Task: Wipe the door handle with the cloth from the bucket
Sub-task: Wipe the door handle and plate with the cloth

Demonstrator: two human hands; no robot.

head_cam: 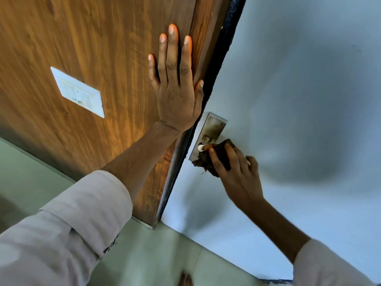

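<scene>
The left hand (177,96) is spread flat on the wood panel (92,48) near its edge; a dark cloth (214,155) is gripped by the right hand (237,172) against the door handle (206,141), partly hiding it.

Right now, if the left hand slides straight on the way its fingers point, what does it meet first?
Nothing close, it seems. The left hand lies flat on the wooden panel, fingers pointing up along it beside the dark edge. The way looks free up to the picture's top.

Left hand (175,93) lies flat, fingers straight and spread upward (palm down); right hand (237,172) curls, fingers bent in a grip.
</scene>
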